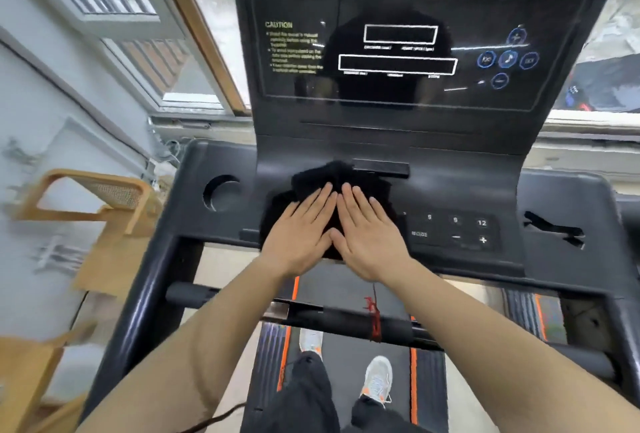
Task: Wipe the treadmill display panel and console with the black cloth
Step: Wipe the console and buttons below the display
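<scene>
Nearest the camera, two feet in pale shoes (377,379) stand on the belt (349,356), and a bar (346,320) with a red cord (374,322) tied round it crosses in front of the body. Both bare forearms reach over that bar to the console (450,190).

The left hand (300,229) and right hand (367,230) lie palm-down, side by side, thumbs almost touching, on the cloth (313,180). The fingers of both are spread flat and long; neither hand grips anything, they only press the cloth against the sloping middle of the console. The cloth bunches up beyond the fingertips, just below a small ledge (381,167), and spills out to the left of the left hand.

It looks soft, light and limp, so it should slide best under flat palm pressure like this; to carry it up the panel, pinching a bunched fold near its top edge would likely serve better. The console's smooth plastic should let it glide easily.

To the right of the hands sit the keys (457,228); left is a round cup hole (221,192). Farther up rises the glossy display (398,48), with a caution label (294,48) whose text is too blurred to read. The display seems not yet reached.
</scene>
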`<state>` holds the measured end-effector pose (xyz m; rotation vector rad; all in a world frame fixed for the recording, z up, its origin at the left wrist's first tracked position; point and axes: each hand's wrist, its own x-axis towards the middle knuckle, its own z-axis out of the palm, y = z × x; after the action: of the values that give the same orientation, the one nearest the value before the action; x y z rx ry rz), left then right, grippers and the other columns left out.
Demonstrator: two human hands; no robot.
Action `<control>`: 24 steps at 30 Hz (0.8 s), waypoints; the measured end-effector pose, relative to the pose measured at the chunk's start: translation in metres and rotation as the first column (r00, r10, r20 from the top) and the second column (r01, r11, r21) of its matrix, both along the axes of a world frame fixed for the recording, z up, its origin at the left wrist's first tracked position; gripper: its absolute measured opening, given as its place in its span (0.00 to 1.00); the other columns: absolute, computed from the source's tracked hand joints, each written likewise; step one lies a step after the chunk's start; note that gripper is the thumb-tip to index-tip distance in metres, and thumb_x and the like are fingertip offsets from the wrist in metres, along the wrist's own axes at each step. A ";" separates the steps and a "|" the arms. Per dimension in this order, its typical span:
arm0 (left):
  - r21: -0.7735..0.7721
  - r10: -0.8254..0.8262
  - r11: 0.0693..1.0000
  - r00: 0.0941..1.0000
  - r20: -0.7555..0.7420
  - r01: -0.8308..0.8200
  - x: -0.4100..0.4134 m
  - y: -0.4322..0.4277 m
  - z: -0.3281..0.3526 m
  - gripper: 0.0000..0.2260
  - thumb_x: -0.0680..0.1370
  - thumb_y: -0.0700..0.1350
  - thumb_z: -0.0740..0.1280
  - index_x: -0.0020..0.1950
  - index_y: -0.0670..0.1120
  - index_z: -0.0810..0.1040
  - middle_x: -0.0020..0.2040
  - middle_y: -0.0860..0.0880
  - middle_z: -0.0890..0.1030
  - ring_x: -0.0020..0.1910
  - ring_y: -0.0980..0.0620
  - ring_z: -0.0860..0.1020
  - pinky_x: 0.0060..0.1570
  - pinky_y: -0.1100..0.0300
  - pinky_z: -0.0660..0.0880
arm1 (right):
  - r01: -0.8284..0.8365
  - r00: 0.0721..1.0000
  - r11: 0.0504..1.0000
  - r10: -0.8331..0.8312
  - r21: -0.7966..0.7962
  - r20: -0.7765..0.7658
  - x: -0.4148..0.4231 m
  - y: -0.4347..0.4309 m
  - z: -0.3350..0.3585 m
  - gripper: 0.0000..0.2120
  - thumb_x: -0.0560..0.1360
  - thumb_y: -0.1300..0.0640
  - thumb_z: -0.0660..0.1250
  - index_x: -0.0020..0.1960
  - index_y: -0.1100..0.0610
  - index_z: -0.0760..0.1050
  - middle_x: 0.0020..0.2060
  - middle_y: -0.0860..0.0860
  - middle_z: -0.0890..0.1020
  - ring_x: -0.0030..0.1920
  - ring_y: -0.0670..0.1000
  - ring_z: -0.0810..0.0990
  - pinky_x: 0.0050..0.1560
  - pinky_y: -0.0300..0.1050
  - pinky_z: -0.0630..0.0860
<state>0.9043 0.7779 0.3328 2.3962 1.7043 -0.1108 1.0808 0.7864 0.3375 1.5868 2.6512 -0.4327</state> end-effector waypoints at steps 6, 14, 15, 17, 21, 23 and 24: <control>-0.001 0.238 0.971 0.971 -0.011 -0.238 -0.081 -0.026 -0.007 0.31 0.80 0.55 0.41 0.82 0.44 0.44 0.82 0.47 0.43 0.81 0.49 0.43 0.79 0.48 0.48 | -0.164 0.986 0.986 0.164 0.008 0.026 -0.096 0.008 -0.001 0.32 0.83 0.42 0.40 0.81 0.58 0.41 0.81 0.54 0.42 0.80 0.52 0.39 0.79 0.52 0.38; 0.055 0.213 0.975 0.977 0.005 -0.213 -0.054 -0.051 -0.012 0.30 0.81 0.54 0.46 0.82 0.42 0.51 0.82 0.43 0.50 0.81 0.45 0.50 0.78 0.45 0.54 | -0.245 0.970 0.970 0.245 -0.006 0.008 -0.058 -0.013 0.003 0.33 0.83 0.39 0.41 0.81 0.57 0.44 0.81 0.52 0.44 0.80 0.50 0.41 0.80 0.52 0.43; 0.067 0.222 0.973 0.975 0.004 -0.221 -0.054 -0.042 -0.012 0.30 0.81 0.54 0.45 0.81 0.42 0.50 0.82 0.43 0.50 0.81 0.45 0.50 0.78 0.45 0.54 | -0.247 0.969 0.969 0.247 -0.002 0.022 -0.057 -0.002 0.003 0.33 0.83 0.39 0.41 0.81 0.56 0.43 0.81 0.51 0.43 0.80 0.50 0.40 0.80 0.52 0.43; 0.072 0.248 0.966 0.969 0.007 -0.248 -0.050 -0.016 -0.010 0.30 0.81 0.54 0.41 0.81 0.42 0.47 0.82 0.42 0.49 0.81 0.44 0.49 0.78 0.46 0.53 | -0.241 0.969 0.970 0.239 0.032 0.053 -0.059 0.029 0.004 0.33 0.82 0.38 0.39 0.81 0.56 0.43 0.81 0.51 0.42 0.80 0.49 0.39 0.79 0.52 0.42; 0.043 0.316 0.948 0.949 0.014 -0.317 -0.033 0.040 -0.003 0.31 0.82 0.55 0.42 0.82 0.41 0.42 0.82 0.39 0.44 0.81 0.42 0.42 0.78 0.46 0.46 | -0.270 0.955 0.949 0.243 0.163 0.167 -0.048 0.085 0.014 0.33 0.82 0.38 0.39 0.81 0.55 0.42 0.81 0.50 0.42 0.80 0.49 0.39 0.79 0.51 0.42; 0.043 0.308 0.950 0.951 0.025 -0.309 -0.012 0.055 0.000 0.32 0.82 0.55 0.45 0.81 0.40 0.41 0.82 0.37 0.43 0.81 0.39 0.41 0.79 0.43 0.47 | -0.256 0.959 0.947 0.225 0.195 0.170 -0.026 0.092 0.016 0.32 0.83 0.39 0.41 0.81 0.55 0.43 0.81 0.50 0.43 0.80 0.49 0.40 0.80 0.51 0.44; 0.048 0.280 0.959 0.960 0.028 -0.281 0.001 0.058 0.001 0.32 0.82 0.54 0.46 0.81 0.40 0.41 0.82 0.37 0.44 0.81 0.39 0.41 0.79 0.42 0.47 | -0.233 0.966 0.953 0.205 0.193 0.155 -0.011 0.090 0.016 0.32 0.83 0.40 0.41 0.81 0.55 0.43 0.81 0.50 0.43 0.80 0.49 0.40 0.80 0.51 0.45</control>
<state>0.9052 0.8355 0.3339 2.1521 2.0382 0.0010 1.0700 0.8765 0.3539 1.2874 2.8019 -0.0369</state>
